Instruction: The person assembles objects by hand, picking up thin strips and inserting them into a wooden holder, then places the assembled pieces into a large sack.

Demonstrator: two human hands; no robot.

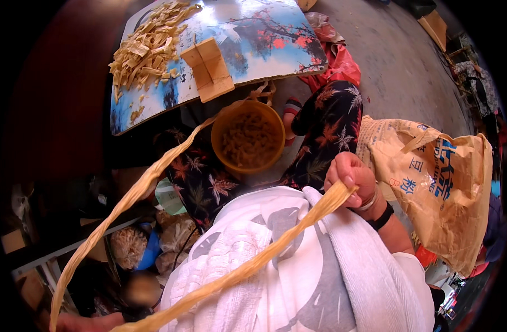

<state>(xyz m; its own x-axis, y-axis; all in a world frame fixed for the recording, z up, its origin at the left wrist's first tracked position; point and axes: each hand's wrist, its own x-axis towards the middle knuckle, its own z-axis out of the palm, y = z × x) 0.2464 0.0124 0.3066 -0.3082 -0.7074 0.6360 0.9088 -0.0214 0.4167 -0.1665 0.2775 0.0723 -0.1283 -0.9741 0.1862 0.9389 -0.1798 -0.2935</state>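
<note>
My right hand is closed, its fingers pinching the end of a long, wrinkled tan strip above my lap. From there the strip slants down across the white cloth to the lower left and leaves the picture. A second length of tan strip climbs from that corner toward a yellow bucket between my knees. Only part of my left hand shows at the lower edge, between the two lengths, its fingers hidden. Curled brown pieces lie inside the bucket.
A low table with a painted top stands ahead. On it are a heap of tan chips and a creased brown board. A large brown paper sack stands at my right. Bagged goods crowd the left side.
</note>
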